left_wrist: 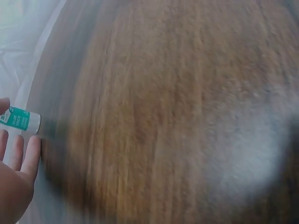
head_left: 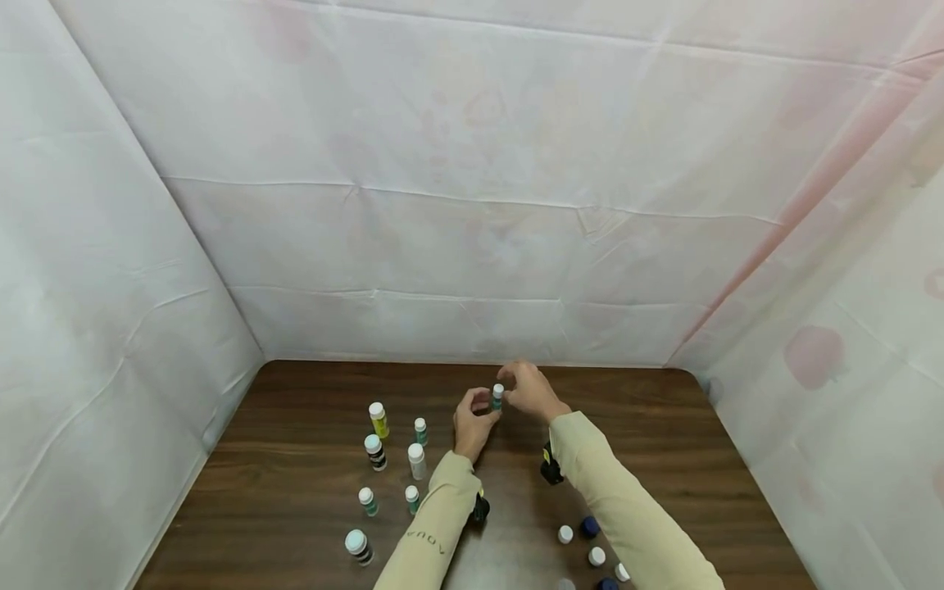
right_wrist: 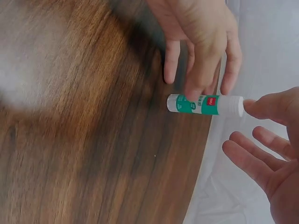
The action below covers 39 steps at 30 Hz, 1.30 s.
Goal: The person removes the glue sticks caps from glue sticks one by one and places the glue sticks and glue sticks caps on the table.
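A small glue stick (head_left: 497,399) with a green label and a white cap stands upright between the two hands near the table's back edge. My left hand (head_left: 472,422) holds it by the lower body, thumb against the label in the right wrist view. My right hand (head_left: 533,389) is just beside the cap. In the right wrist view, the thumb tip of that hand (right_wrist: 275,154) is right at the cap's end, while its other fingers extend loosely below. Only part of the glue stick (left_wrist: 21,119) shows at the left wrist view's edge.
Left of the left arm stand several white-capped sticks, including a yellow one (head_left: 379,424), a white one (head_left: 417,465) and a black-striped one (head_left: 375,455). By the right forearm are several small white pieces (head_left: 565,534) and dark blue pieces (head_left: 590,527). Pale curtains (head_left: 472,246) border the wooden table (head_left: 295,475).
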{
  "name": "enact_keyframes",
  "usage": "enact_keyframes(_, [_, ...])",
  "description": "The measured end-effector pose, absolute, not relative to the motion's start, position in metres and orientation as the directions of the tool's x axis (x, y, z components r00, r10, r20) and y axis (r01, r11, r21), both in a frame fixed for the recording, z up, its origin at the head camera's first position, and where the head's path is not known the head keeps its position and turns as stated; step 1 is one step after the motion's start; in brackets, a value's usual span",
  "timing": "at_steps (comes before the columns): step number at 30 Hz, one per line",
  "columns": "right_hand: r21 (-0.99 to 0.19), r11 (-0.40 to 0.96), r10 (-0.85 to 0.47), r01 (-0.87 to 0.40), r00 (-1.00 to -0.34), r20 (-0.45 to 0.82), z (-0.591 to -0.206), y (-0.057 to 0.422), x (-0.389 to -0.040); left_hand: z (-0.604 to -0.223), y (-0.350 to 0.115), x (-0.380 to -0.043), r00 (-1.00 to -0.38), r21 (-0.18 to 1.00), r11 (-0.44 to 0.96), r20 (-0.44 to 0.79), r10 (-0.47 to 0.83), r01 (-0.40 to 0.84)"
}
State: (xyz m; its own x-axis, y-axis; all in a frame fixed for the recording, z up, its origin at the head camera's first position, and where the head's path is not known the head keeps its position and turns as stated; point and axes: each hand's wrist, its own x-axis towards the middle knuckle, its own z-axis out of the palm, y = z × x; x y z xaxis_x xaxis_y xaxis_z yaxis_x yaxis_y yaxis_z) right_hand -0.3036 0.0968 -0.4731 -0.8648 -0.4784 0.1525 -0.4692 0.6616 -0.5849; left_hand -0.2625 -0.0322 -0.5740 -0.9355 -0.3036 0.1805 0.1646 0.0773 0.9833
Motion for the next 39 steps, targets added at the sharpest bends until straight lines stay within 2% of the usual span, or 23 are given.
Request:
enact_keyframes(6, [-0.589, 0.666, -0.478, -0.457, -0.868, 0.133, -0.479, 0.091, -0.303, -0.563, -0.03, -0.257, -0.934, 0.977, 0.076, 0.211, -0.287, 0.197])
enact_keyframes(13, [-0.585, 0.671, -0.505, -0.456, -0.858, 0.089, -0.482, 0.083, -0.3, -0.57, -0.03, -0.261, -0.939, 0.983, 0.117, 0.171, -0.298, 0.142])
enact_keyframes(21, [-0.571, 0.644, -0.529, -0.509, -0.836, 0.147, -0.483, 0.08, -0.299, -0.565, -0.035, -0.262, -0.952, 0.985, 0.138, 0.141, -0.27, 0.106])
enact_keyframes(26, [-0.561, 0.605, -0.544, -0.565, -0.808, 0.227, -0.474, 0.082, -0.301, -0.558, -0.036, -0.265, -0.946, 0.967, 0.183, 0.217, -0.242, 0.176])
enact_keyframes(31, [-0.593, 0.594, -0.528, -0.544, -0.819, 0.222, -0.456, 0.088, -0.302, -0.545, -0.035, -0.271, -0.934, 0.948, 0.196, 0.291, -0.207, 0.252])
enact_keyframes(39, [-0.664, 0.541, -0.506, -0.517, -0.83, 0.235, -0.423, 0.105, -0.304, -0.49, -0.036, -0.26, -0.901, 0.898, 0.157, 0.426, -0.078, 0.411])
